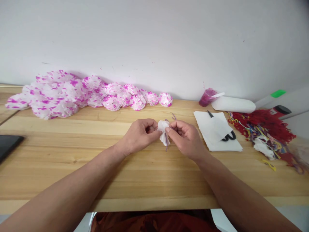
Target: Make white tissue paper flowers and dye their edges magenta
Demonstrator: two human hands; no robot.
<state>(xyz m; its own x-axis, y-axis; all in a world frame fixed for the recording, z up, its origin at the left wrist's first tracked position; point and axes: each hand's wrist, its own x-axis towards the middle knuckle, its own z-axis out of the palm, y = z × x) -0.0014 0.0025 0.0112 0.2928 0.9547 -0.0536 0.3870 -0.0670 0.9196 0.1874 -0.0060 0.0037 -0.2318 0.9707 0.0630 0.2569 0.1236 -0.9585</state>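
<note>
Between my hands, above the middle of the table, is a small white pleated paper flower (pixel 164 138), partly fanned out. A purple strand of yarn (pixel 166 147) hangs below it, and another bit of purple yarn shows above my right fingers. My left hand (pixel 142 135) pinches the flower's left side between thumb and fingers. From the other side, my right hand (pixel 184 137) grips its right edge, thumb in front. The fingertips behind the paper are partly hidden.
Finished white-and-magenta paper flowers (pixel 58 93) are heaped along the wall. To the right lie white paper sheets (pixel 205 132), black-handled scissors (pixel 231 136) partly under a sheet, a cup of magenta liquid (pixel 206 97), a white roll (pixel 233 104) and tangled yarn (pixel 263 127). A dark flat object (pixel 9 145) sits left.
</note>
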